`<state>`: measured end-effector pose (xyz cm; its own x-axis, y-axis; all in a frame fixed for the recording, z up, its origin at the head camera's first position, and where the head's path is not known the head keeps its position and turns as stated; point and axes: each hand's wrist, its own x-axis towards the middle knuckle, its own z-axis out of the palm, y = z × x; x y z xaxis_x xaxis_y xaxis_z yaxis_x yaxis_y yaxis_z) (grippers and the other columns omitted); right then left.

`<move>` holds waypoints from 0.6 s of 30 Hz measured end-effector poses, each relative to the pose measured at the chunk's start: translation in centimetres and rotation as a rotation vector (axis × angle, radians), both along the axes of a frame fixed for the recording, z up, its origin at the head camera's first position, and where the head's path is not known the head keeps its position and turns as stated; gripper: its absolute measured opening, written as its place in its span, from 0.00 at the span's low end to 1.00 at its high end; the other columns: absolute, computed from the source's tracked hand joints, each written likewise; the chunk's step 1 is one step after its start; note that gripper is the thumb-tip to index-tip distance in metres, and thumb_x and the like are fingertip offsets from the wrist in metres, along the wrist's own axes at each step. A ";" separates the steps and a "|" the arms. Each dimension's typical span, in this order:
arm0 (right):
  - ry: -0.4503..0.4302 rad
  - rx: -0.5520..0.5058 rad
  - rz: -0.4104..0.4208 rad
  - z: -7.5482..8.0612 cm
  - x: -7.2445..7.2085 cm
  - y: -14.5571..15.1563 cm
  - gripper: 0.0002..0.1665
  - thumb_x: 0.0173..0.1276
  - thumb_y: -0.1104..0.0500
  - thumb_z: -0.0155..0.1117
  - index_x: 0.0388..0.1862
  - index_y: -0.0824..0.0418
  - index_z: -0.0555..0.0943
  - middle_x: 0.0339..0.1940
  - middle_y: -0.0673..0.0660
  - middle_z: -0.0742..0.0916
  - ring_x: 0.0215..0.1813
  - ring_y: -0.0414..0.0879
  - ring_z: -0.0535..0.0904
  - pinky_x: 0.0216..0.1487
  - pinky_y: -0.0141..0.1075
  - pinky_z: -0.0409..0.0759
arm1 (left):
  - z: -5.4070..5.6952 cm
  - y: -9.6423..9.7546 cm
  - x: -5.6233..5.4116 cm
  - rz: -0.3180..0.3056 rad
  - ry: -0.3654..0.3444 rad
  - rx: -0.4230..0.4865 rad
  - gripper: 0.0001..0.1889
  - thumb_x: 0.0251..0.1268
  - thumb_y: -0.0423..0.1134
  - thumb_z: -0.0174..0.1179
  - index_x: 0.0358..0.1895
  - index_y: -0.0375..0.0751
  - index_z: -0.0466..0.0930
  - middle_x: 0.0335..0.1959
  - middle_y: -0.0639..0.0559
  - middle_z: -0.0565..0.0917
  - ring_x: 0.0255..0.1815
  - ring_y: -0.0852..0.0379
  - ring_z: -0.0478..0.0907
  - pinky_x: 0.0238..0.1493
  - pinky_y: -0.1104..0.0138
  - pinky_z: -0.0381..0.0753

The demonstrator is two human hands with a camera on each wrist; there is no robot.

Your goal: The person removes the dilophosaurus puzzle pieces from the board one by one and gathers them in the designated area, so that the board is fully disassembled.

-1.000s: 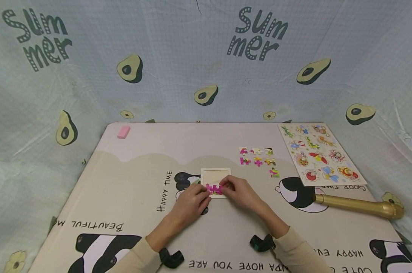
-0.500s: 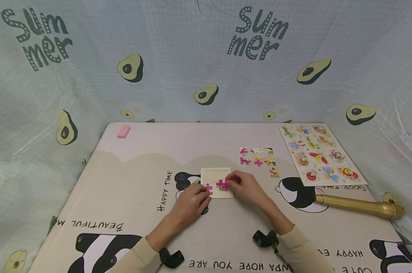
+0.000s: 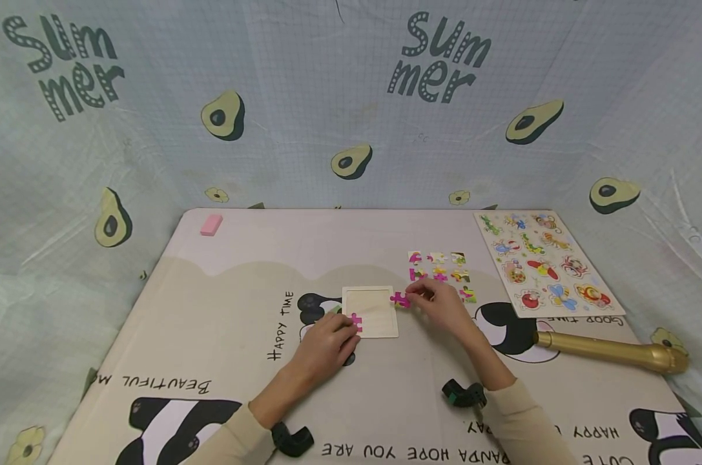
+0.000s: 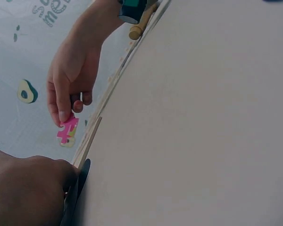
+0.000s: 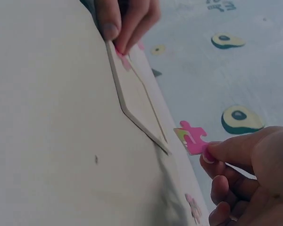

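Observation:
A small wooden puzzle frame (image 3: 371, 302) lies at the middle of the table. My left hand (image 3: 326, 342) pinches its near left corner, thumb at the outer edge, fingertips over a pink puzzle piece (image 3: 357, 321) inside. Just off the frame's right side, my right hand (image 3: 443, 311) holds another pink puzzle piece (image 3: 400, 299) between thumb and forefinger. That held piece (image 5: 193, 137) shows pink with some yellow-green in the right wrist view, raised above the table. Beyond the right hand, several loose puzzle pieces (image 3: 436, 258) lie in rows; the hand partly covers the nearer ones.
A board with insect pictures (image 3: 542, 258) lies at the far right. In front of it is a gold cylindrical stick (image 3: 606, 350). A pink block (image 3: 211, 225) sits at the far left corner. Printed cloth walls (image 3: 304, 97) rise behind and beside the table.
My right hand has lifted its pink piece away from the one at the left corner and carried it right, out past the frame's edge. The left hand stays put.

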<state>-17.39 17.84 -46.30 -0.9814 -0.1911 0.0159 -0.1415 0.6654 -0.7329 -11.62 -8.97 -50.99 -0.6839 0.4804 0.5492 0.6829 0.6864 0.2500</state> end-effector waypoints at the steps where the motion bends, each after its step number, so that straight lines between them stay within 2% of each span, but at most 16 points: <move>1: 0.003 0.006 -0.001 0.0 -0.1 0.3 0.09 0.71 0.57 0.66 0.46 0.59 0.86 0.37 0.54 0.87 0.38 0.46 0.76 0.37 0.29 0.75 | 0.0 0.0 0.0 0.001 0.001 -0.001 0.05 0.64 0.38 0.68 0.38 0.42 0.89 0.40 0.53 0.85 0.43 0.57 0.80 0.46 0.66 0.83; 12: 0.013 0.009 -0.057 0.3 -0.9 2.6 0.10 0.71 0.56 0.66 0.47 0.60 0.86 0.42 0.57 0.88 0.40 0.47 0.78 0.40 0.33 0.75 | -0.1 -0.1 -0.1 0.001 0.014 0.003 0.05 0.62 0.38 0.68 0.37 0.43 0.90 0.40 0.53 0.85 0.43 0.58 0.80 0.46 0.66 0.83; 18: 0.026 -0.003 -0.078 0.1 -1.2 3.9 0.12 0.72 0.56 0.65 0.48 0.61 0.86 0.43 0.59 0.89 0.40 0.47 0.77 0.40 0.32 0.75 | 0.0 -0.1 0.0 0.005 0.020 0.002 0.04 0.62 0.38 0.69 0.37 0.43 0.89 0.40 0.53 0.84 0.42 0.57 0.80 0.46 0.66 0.82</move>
